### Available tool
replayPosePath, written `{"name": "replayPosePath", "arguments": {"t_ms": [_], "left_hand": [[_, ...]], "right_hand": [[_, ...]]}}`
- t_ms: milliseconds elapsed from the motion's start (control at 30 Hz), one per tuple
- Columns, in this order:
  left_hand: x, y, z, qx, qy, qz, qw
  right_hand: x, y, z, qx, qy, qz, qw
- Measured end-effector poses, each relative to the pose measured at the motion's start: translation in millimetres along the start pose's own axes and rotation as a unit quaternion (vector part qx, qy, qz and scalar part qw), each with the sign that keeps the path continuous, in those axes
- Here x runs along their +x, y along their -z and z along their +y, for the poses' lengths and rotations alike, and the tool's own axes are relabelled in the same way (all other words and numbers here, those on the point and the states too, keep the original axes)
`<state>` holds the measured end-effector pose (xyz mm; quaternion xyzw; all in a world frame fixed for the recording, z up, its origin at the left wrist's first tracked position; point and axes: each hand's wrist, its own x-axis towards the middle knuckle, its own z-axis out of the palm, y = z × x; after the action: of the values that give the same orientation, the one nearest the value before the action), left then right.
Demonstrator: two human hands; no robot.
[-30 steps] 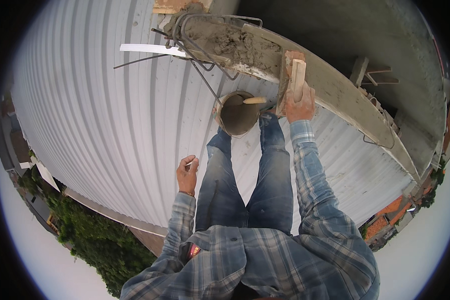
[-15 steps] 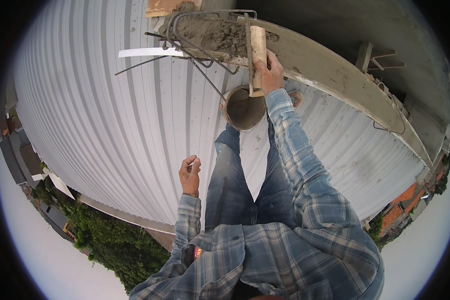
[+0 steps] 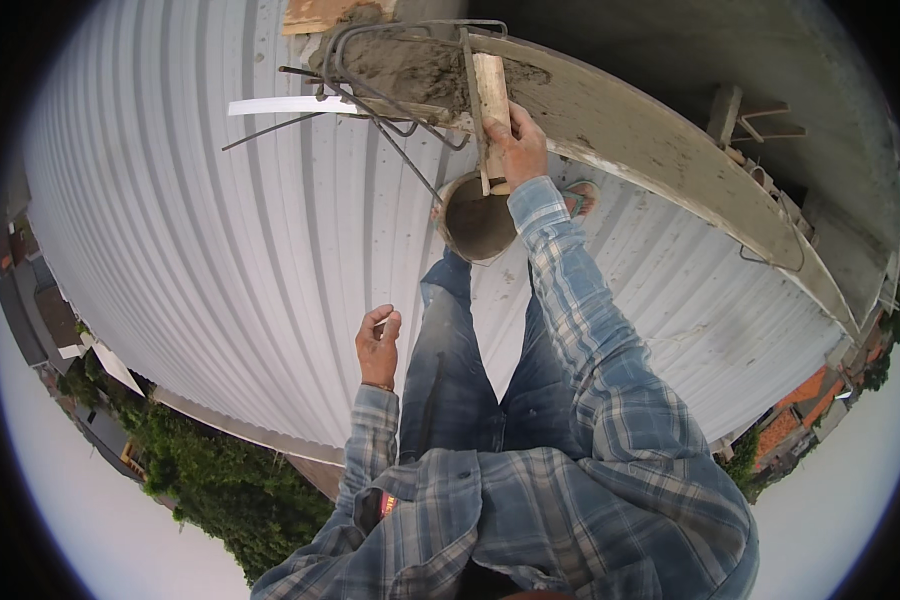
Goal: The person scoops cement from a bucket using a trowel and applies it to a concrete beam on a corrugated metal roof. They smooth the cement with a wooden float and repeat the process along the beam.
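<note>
My right hand (image 3: 520, 150) grips what looks like a wooden float (image 3: 490, 90), seen almost edge-on, with a thin board and a pale wooden bar. Its far part meets the concrete ledge (image 3: 620, 130), beside a mound of wet mortar (image 3: 410, 70). Below the float's near end, a round bucket (image 3: 452, 238) stands between my feet, its inside coated grey. My left hand (image 3: 377, 345) hovers over the roof sheets, left of my legs. Its fingers are loosely curled, the thumb apart, with nothing visible in them.
Bent steel bars (image 3: 345, 60) jut from the ledge's left end, near a white strip (image 3: 290, 104). Ribbed metal roofing (image 3: 220, 220) lies underfoot. Wooden pieces (image 3: 726, 112) and a wire loop (image 3: 785, 262) are at the right. Trees (image 3: 220, 480) show beyond the roof edge.
The float and my right hand have shifted slightly left along the ledge. The whole view has moved a little, and more of my right sandalled foot shows. My left hand keeps nearly the same pose.
</note>
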<state>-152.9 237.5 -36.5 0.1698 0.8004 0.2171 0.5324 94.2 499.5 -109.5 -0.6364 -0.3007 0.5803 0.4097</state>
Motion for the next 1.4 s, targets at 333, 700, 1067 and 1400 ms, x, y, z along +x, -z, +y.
{"name": "replayPosePath", "arguments": {"t_ms": [333,700,1067,1400], "left_hand": [[-5,9,-6,-0.008,0.042,0.008,0.999],[-5,7,4,0.013,0.024,-0.007,1.0],[-1,-2,3,-0.011,0.032,-0.015,0.999],[-5,5,-6,-0.006,0.024,0.0,1.0]], "right_hand": [[-18,60,-35,-0.003,0.079,-0.006,0.997],[-38,49,-37,-0.199,0.109,0.074,0.971],[-28,52,-11,-0.361,0.059,0.055,0.929],[-43,52,-26,-0.25,0.127,0.137,0.95]]}}
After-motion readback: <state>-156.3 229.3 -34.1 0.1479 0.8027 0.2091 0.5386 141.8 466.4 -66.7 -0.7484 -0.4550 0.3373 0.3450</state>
